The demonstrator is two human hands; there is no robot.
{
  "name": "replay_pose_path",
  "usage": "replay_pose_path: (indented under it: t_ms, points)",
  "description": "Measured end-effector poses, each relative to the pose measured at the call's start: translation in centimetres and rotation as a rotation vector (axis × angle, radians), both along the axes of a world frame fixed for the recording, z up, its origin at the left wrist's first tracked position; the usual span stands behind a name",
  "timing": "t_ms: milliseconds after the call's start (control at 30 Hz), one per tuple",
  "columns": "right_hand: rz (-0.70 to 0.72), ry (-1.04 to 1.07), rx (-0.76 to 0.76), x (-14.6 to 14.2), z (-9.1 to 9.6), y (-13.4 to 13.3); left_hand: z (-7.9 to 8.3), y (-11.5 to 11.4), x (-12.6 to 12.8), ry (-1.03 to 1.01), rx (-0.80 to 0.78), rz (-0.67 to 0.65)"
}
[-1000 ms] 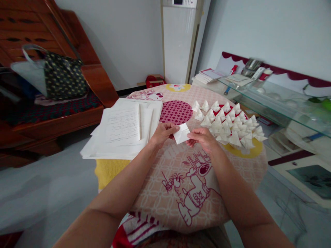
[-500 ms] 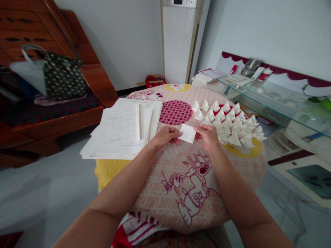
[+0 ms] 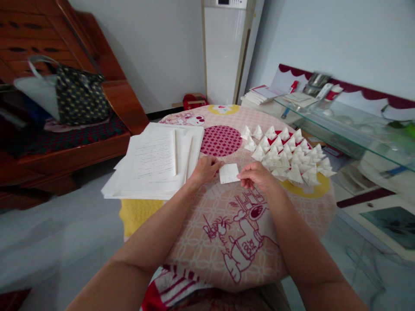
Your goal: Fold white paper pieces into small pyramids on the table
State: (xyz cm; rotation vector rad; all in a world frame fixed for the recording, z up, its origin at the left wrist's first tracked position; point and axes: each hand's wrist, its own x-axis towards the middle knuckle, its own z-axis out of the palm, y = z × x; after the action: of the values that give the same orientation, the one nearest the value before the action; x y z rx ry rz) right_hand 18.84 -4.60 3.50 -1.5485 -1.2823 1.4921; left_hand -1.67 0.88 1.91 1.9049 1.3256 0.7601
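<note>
A small white square of folded paper [image 3: 228, 173] is between my two hands, just above or on the patterned tablecloth [image 3: 207, 242]; which of the two I cannot tell. My right hand [image 3: 257, 176] pinches its right edge near the lower corner with thumb and forefinger. At the upper left corner of the square is my left hand [image 3: 206, 169], its fingers bent together and its thumb and forefinger closed at the paper; the other fingers are partly hidden. Beyond my right hand stand many pointed folded white paper pieces [image 3: 287, 155] in rows, several on a red patch.
Handwritten paper sheets [image 3: 152, 160] lie stacked at the table's left side, over a yellow cloth edge [image 3: 139, 214]. A glass shelf [image 3: 356, 134] with several items runs along the right. On the wooden bench to the left sits a dotted bag [image 3: 79, 95].
The paper square has turned flatter and shifted slightly left and down. My right hand has moved down to its lower right corner, and my left hand has shifted up a little at its left.
</note>
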Motion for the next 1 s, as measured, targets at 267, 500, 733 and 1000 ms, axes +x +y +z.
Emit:
replay_pose_path:
  t_ms: [267,500,733,1000]
  points:
    - [-0.012,-0.080,-0.054,-0.2,-0.6,0.2,-1.2,0.4,0.4,0.077,0.114,-0.022]
    - [-0.110,-0.166,-0.069,-0.8,-1.7,0.5,-1.1,-1.1,1.3,0.087,0.256,-0.212]
    - [-0.056,-0.228,-0.056,-0.3,-2.5,1.0,-1.4,-2.1,2.0,0.331,0.320,-0.353]
    - [-0.097,-0.305,-0.049,-0.6,-2.0,0.8,-1.2,-2.2,2.0,0.380,0.321,-0.345]
